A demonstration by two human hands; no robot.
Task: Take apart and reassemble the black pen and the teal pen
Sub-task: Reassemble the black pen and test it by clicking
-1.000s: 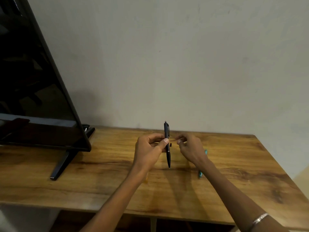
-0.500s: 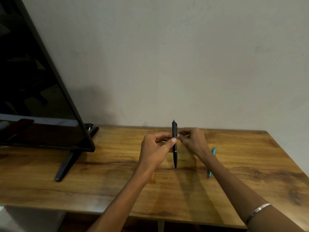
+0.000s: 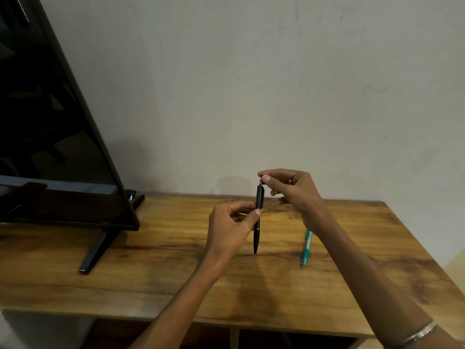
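Plain grey wall [image 3: 276, 84] backs a wooden table [image 3: 151, 273] that carries a dark flat screen [image 3: 50, 147] on its stand at the left. Above the table centre, the black pen [image 3: 258, 222] is held upright, tip downward and clear of the surface. The left hand [image 3: 231, 227] pinches the pen's barrel at mid-length between thumb and fingers. The right hand [image 3: 292, 187] pinches the top end of the pen, at the push button, between thumb and forefinger, with the other fingers curled. The teal pen [image 3: 306, 248] lies flat on the table, near the right forearm and well apart from the black pen, untouched. Judged from this arrangement, disassembly of the black pen is at its start, since the barrel appears whole. Both pens are likely light, rigid and smooth-walled, so a firm fingertip pinch is advisable to prevent rotation in the grip. Hold the barrel on either side of its joint ring and twist in opposition. Internal parts, such as a spring and refill, are probably small and prone to rolling; keep them low over the table when they are released.
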